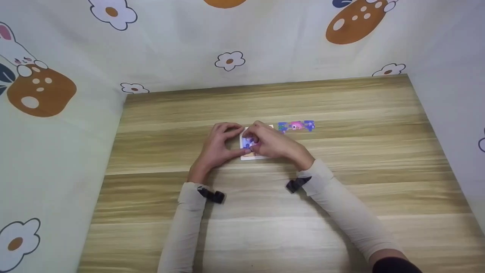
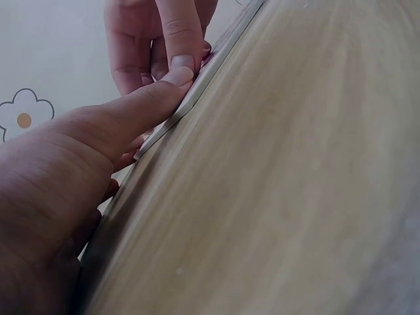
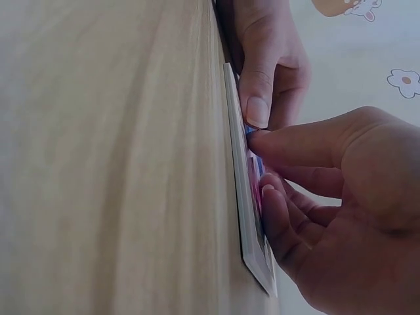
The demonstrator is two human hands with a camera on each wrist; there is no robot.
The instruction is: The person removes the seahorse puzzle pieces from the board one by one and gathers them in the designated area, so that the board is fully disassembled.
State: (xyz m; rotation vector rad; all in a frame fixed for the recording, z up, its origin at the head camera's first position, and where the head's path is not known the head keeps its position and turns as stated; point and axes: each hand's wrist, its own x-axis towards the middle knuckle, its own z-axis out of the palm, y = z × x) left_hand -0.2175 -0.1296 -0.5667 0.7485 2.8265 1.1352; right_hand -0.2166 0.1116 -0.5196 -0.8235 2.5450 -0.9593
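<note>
A small white-framed jigsaw puzzle board (image 1: 248, 158) lies flat on the table between both hands, with blue, purple and orange printing inside. My left hand (image 1: 218, 146) reaches round its left side; the straight thumb (image 2: 147, 102) presses on the board near the lower left, and the fingers rest by the upper left corner. Over the board, my right hand (image 1: 276, 143) pinches a small blue puzzle piece (image 3: 250, 130) at the board's surface, its thumb close to the left thumb. Fingers hide most of that piece and the board's right half.
Right of the board's top lies a strip of puzzle pieces (image 1: 296, 125), blue and purple with a pink sea creature. The wooden table (image 1: 250, 227) meets patterned cloth walls (image 1: 182, 57) at the back and sides. A small black camera is strapped to each wrist.
</note>
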